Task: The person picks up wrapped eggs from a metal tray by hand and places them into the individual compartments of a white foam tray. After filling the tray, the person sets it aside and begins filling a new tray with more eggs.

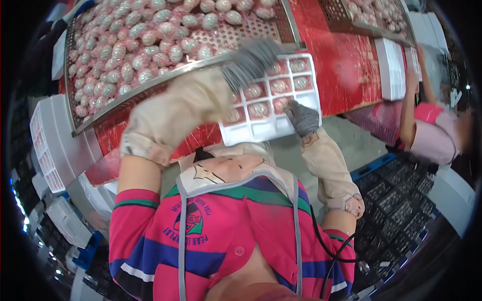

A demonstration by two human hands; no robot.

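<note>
A white compartment tray point(236, 134) lies tilted at the table's near edge, several of its cells filled with egg-shaped pieces point(258, 110) in clear and pink wrap. My left hand point(253, 62), in a grey glove, reaches across the tray's far left corner beside the metal bin. Motion smears its fingers, so their hold is hidden. At the tray's near right side is my gloved right hand point(304, 119), its fingers curled over a cell; what they grip cannot be made out. A perforated metal bin point(251, 32) heaped with wrapped egg-shaped pieces point(145, 37) stands beyond my left forearm.
The red table point(346, 75) extends to the right, with a second metal bin point(351, 25) at the back. Stacked white trays stand at the left point(63, 135) and right point(390, 70). A co-worker point(432, 130) is at the right, near dark crates point(391, 195).
</note>
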